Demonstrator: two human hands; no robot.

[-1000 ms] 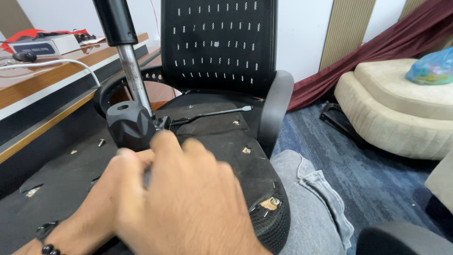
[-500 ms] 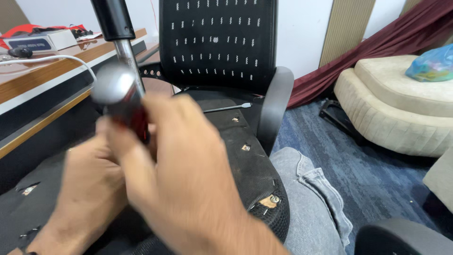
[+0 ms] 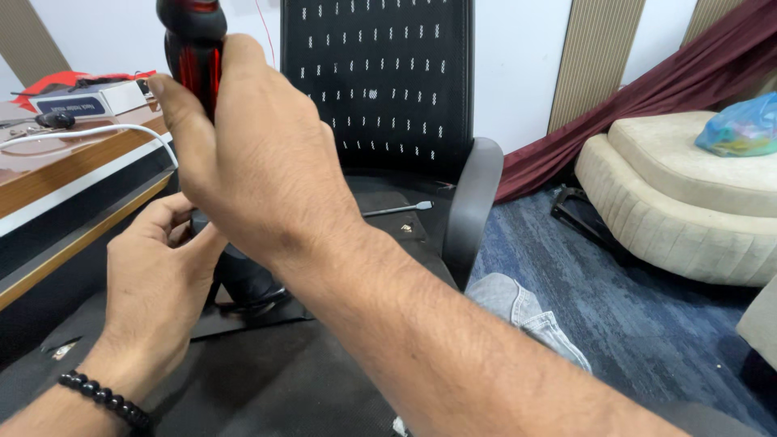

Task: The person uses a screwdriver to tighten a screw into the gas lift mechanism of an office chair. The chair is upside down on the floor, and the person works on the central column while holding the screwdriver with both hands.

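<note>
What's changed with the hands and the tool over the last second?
The right hand has risen from low by the black mechanism and now grips the red-and-black tool handle held upright near the top of the view. The left hand has stayed low, fingers at the mechanism. The office chair, the thin metal rod on the seat and the desk are unchanged.
</note>
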